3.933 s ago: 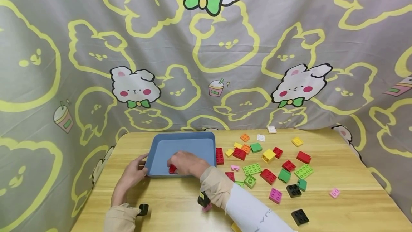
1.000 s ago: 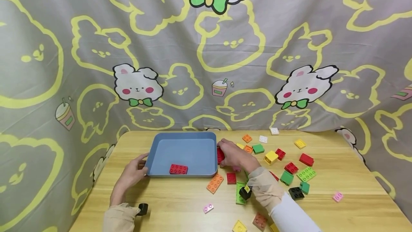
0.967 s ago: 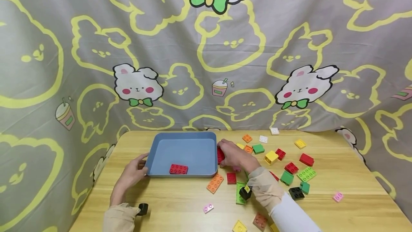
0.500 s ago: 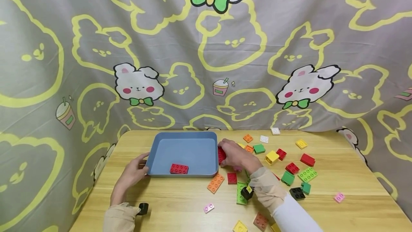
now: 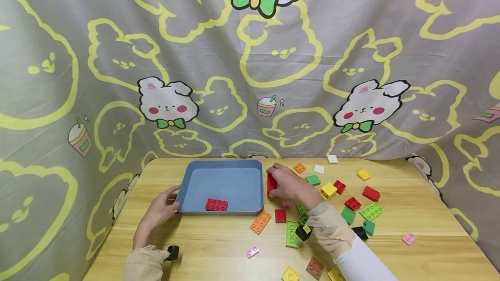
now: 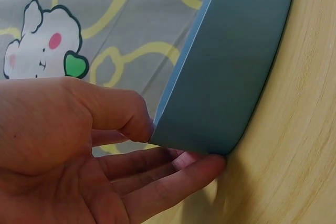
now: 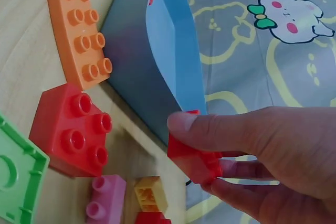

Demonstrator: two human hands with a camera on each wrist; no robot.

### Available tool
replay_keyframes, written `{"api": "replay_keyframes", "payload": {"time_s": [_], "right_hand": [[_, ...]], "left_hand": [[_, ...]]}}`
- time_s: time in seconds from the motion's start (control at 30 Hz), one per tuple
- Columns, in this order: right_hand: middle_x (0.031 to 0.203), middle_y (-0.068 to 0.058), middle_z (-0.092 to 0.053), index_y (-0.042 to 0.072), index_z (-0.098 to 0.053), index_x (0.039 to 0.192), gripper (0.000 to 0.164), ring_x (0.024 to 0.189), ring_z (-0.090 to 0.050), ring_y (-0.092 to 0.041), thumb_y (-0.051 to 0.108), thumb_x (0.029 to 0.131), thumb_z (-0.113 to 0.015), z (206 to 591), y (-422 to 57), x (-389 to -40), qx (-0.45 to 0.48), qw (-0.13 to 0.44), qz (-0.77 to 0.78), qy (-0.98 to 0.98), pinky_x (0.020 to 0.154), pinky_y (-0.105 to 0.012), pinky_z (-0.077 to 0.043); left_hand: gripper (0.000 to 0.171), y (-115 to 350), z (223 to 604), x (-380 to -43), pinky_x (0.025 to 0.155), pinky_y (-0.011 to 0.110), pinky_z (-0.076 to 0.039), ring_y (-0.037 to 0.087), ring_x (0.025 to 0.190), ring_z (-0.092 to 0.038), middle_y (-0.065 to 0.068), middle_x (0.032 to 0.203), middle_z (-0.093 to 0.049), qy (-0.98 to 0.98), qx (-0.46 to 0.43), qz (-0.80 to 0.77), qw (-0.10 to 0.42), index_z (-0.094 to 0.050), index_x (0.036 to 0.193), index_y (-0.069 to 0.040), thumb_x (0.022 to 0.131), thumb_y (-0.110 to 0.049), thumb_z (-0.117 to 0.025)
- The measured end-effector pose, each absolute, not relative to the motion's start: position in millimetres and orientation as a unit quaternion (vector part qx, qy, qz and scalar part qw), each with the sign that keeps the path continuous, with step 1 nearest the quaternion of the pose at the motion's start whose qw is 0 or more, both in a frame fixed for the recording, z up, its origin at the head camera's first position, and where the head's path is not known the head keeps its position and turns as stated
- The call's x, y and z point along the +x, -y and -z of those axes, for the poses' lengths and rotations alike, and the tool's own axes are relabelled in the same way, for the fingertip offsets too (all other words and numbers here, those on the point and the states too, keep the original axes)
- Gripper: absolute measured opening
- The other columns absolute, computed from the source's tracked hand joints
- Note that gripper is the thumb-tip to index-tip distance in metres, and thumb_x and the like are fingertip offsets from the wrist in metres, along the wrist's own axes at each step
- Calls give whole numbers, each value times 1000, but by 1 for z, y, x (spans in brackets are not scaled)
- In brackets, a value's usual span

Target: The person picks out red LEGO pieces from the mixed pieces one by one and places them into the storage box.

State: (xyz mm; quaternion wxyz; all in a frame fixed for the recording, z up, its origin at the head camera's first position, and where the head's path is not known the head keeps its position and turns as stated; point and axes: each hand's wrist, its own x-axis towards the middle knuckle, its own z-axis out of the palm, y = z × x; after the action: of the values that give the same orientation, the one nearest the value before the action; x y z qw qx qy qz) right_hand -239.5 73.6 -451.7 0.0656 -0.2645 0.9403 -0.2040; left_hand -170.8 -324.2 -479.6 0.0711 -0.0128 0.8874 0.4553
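Note:
My left hand point(image 5: 162, 206) grips the near left corner of a blue tray point(image 5: 222, 164). In the left wrist view the thumb bends over the rim of the tray point(image 6: 226, 61), and the other fingers touch its outer side low down. Just outside the tray's right wall, my right hand point(image 5: 291, 183) pinches a red building block point(image 5: 271, 184). The right wrist view has this red block point(image 7: 191, 161) between thumb and fingers, partly hidden by the thumb. Inside the tray, by its front wall, lies another red block point(image 5: 216, 204) with its studs up.
Close to the tray's front right corner are an orange block point(image 5: 260, 222) and a small red block point(image 5: 280, 216). A light green block point(image 5: 291, 234) and a pink one point(image 5: 252, 252) lie nearer. Several mixed blocks, among them a yellow one point(image 5: 328, 190), spread to the right.
Earlier my right hand was inside the tray with a red block, which now lies there. It moved out to the right, took another red block and has shifted slightly right with it.

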Motion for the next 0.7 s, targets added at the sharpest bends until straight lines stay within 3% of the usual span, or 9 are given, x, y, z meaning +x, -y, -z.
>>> {"api": "replay_keyframes", "payload": {"time_s": [0.4, 0.7], "right_hand": [[124, -16, -60, -6, -65, 130, 62, 94, -58, -21, 24, 80, -89, 429, -69, -235, -303, 48, 226, -925, 77, -32, -54], [123, -17, -64, -4, -66, 125, 65, 99, -59, -25, 28, 75, -92, 426, -46, -241, -346, 3, 221, -912, 82, -35, -55]], "left_hand": [[60, 325, 480, -171, 81, 44, -61, 48, 116, -59, 41, 130, -53, -886, -11, -458, 74, -37, 151, 11, 93, 8, -50], [59, 325, 481, -171, 80, 42, -61, 46, 113, -60, 39, 129, -54, -886, -17, -457, 73, -38, 151, 11, 93, 8, -49]]}}
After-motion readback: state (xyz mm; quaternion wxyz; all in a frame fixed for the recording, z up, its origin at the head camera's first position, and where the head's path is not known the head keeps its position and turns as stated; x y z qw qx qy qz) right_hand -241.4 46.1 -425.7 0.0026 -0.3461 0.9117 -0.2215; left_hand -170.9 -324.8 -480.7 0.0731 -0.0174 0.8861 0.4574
